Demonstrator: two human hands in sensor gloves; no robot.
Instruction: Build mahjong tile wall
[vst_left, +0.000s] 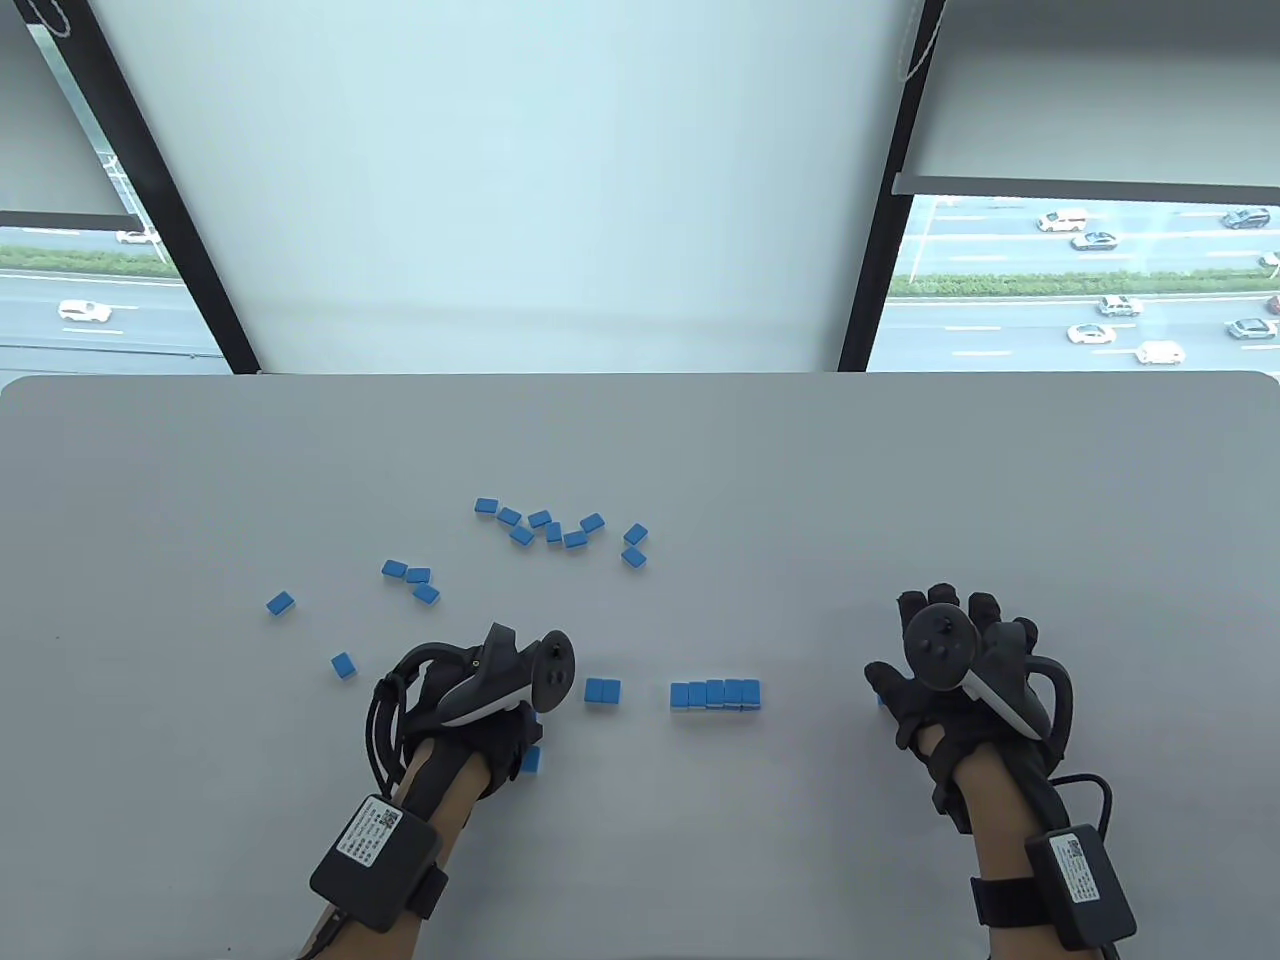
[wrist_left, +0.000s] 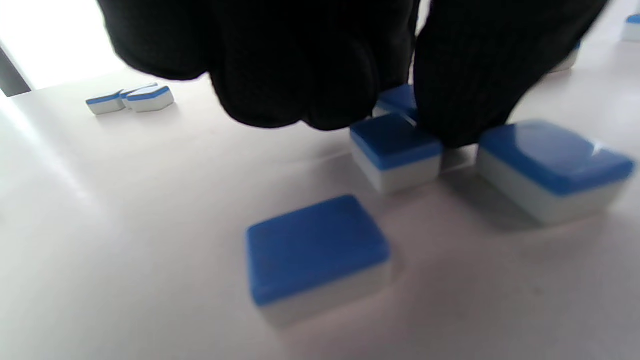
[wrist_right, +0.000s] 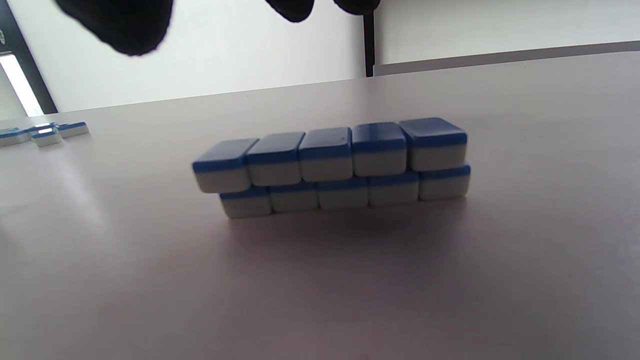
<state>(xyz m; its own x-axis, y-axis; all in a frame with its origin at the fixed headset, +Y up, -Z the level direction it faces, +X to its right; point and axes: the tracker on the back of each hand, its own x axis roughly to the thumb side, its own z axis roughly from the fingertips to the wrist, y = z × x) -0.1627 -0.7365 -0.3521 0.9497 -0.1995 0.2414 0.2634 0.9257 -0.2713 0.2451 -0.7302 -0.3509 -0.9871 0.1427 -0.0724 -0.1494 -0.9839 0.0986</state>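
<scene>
A two-layer wall of blue-backed mahjong tiles (vst_left: 715, 693) stands at the table's middle front; the right wrist view (wrist_right: 332, 167) shows its top row shifted slightly left. A pair of tiles (vst_left: 602, 690) lies to its left. My left hand (vst_left: 530, 715) is curled down over several tiles just left of that pair. In the left wrist view my fingertips (wrist_left: 465, 100) touch a small tile (wrist_left: 395, 147), with one tile (wrist_left: 315, 250) in front and another (wrist_left: 550, 165) to the right. My right hand (vst_left: 893, 640) is spread open to the right of the wall, holding nothing.
Loose tiles lie scattered behind: a cluster (vst_left: 555, 528) at centre, three tiles (vst_left: 412, 580) and single tiles (vst_left: 282, 603) (vst_left: 344, 665) to the left. One tile (vst_left: 531, 760) sits by my left wrist. A sliver of blue (vst_left: 881, 700) shows by my right thumb.
</scene>
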